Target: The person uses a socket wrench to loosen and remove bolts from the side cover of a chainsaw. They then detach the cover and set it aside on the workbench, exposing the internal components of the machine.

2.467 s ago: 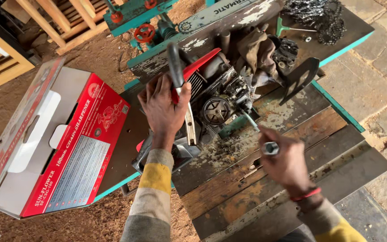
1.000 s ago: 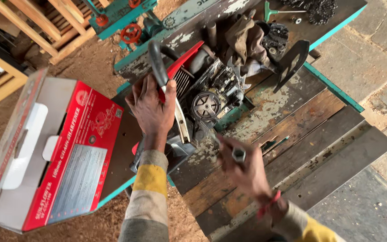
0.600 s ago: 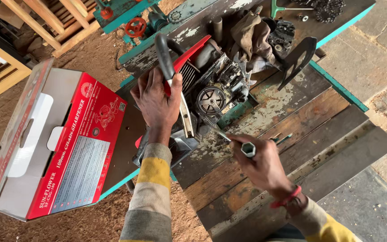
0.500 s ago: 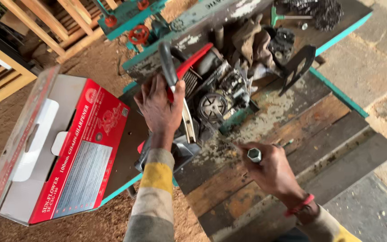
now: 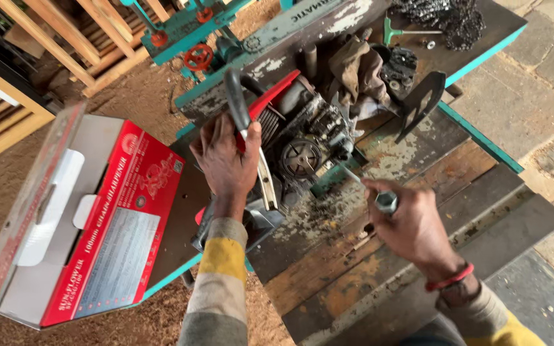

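Worn wooden table [image 5: 418,192] over sawdust floor [image 5: 8,186]; open red box [image 5: 107,237] shows white insert. Left hand [image 5: 226,163] clenched on engine [image 5: 296,138] handle, right hand [image 5: 405,221] grasping socket wrench [image 5: 385,202].

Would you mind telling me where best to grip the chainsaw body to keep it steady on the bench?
Probably by the black front handle bar, from the box side. It arches clear above the engine, leaving room for fingers; the left hand already rests there.

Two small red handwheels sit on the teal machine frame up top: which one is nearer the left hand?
The larger red handwheel, lower on the teal frame, is nearer the left hand; the smaller one sits farther up-left.
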